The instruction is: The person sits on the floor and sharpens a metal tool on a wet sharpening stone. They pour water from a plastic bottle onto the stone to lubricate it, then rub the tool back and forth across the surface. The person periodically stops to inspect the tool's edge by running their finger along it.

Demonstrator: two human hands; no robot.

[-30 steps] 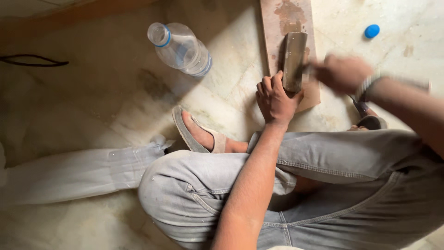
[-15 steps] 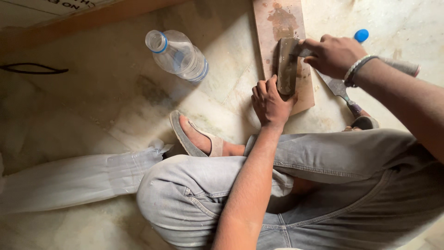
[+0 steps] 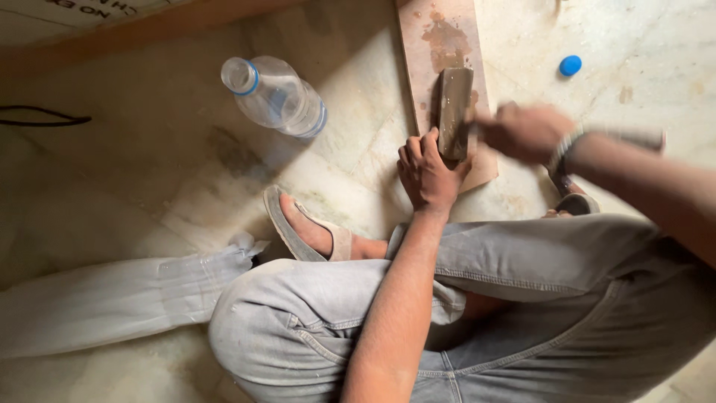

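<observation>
1. Versus half a second ago, my right hand (image 3: 526, 132) has pulled back along the sharpening stone (image 3: 454, 112); before, it sat further up, over the stone's upper end. It is motion-blurred now, so I read a stroke in progress.
2. My left hand (image 3: 426, 170) has barely shifted: it stays planted at the stone's near end, fingers curled on the edge, bracing it.
3. Right hand is clenched around something with a pale handle sticking out past the wrist; blur hides what it is, and I cannot tell whether a blade touches the stone.
4. The back-and-forth suggests the rubbing work is mid-cycle, not finished.
5. The stone: a dark grey-brown oblong block, lying lengthwise on a reddish wooden board (image 3: 441, 30), which rests on the marble floor (image 3: 149, 172). The board shows dark wet-looking stains above the stone.
6. Around it: clear plastic bottle (image 3: 273, 96), uncapped, lying on its side to the left, well apart from the board; blue cap (image 3: 570, 65) on the floor right of the board; my sandalled foot (image 3: 306, 231) just below the left hand.
</observation>
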